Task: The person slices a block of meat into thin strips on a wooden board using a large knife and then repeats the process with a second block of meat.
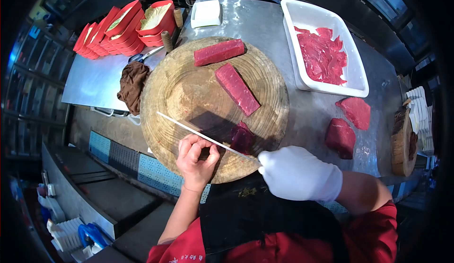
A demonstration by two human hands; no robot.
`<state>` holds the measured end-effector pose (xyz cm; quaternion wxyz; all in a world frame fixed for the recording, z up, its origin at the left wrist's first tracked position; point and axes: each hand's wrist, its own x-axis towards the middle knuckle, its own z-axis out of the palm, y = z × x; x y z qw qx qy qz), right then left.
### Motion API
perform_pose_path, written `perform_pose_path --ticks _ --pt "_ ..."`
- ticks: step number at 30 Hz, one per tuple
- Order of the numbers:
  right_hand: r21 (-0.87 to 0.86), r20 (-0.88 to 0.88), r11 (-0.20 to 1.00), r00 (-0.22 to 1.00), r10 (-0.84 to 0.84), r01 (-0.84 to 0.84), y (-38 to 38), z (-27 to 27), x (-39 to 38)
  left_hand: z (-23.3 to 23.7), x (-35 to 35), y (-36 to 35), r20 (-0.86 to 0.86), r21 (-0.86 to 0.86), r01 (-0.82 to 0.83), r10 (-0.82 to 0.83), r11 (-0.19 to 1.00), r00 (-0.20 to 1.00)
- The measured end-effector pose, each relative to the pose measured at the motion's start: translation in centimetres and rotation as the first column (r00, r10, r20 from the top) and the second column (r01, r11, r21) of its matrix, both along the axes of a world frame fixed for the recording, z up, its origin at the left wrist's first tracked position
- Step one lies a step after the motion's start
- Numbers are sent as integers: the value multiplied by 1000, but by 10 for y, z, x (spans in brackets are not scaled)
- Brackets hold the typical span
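Observation:
My right hand (298, 172), in a white glove, is closed around the handle of a long knife (185, 127). The knife's narrow blade slants up and left across a round wooden chopping block (163, 81). Bare and curled, my left hand (196, 159) is right at the blade, thumb and fingers bent into a ring. What its fingertips pinch, if anything, is hidden. Just past the blade lies a small dark-red meat piece (242, 137), partly in shadow. Two long blocks of red meat, one upper (219, 52) and one lower (237, 89), rest farther back on the block.
A white tub (326, 89) of sliced meat stands at right, near two meat chunks (340, 137) (355, 111). Red containers (124, 24), a brown cloth (132, 84) and scissors (146, 55) sit left. A white dish (206, 13) is behind; a wooden round (402, 142) stands far right.

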<state>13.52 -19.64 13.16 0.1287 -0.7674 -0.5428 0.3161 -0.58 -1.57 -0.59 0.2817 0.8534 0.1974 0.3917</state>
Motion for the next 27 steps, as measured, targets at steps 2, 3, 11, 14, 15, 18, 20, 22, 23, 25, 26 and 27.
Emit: perform_pose_path --ticks 2,3,11,14,15,18,20,22,23,25,26,27 --pt "-79 15 996 999 -35 36 -14 10 0 1 0 0 -12 -25 -9 8 1000 1000" --pt "-88 15 996 999 -31 32 -20 12 -2 2 1 0 -1 -29 -6 6 1000 1000" --pt "-85 -21 992 995 -96 94 17 -8 -10 2 1 1 -13 -8 18 -18 1000 1000" --pt "-125 -17 991 998 -58 56 17 -6 -10 0 -1 3 -11 -53 22 -23 998 1000" --pt "-98 -33 992 996 -80 77 5 -2 -10 1 -2 3 -13 -97 11 -12 995 1000" --pt "-79 -14 994 997 -78 76 -11 5 -13 2 -2 3 -4 -160 -6 5 987 1000" --pt "-23 18 994 994 -108 108 -8 0 -16 1 -2 5 0 -162 21 -21 987 1000" --pt "-94 10 990 994 -109 109 17 -10 -17 -2 -1 7 9 -118 39 -38 992 999" --pt "-122 20 987 994 -106 108 27 -14 -17 -1 -1 7 14 -74 45 -44 996 999" --pt "6 -6 998 998 -69 69 34 -30 -14 1 -3 5 -11 -59 59 -60 996 998" --pt "124 -28 992 999 -29 33 32 -33 -14 1 -4 5 -7 -78 63 -64 995 998" --pt "129 -21 991 999 -44 46 30 -32 -11 0 -1 5 4 -93 65 -65 993 998"
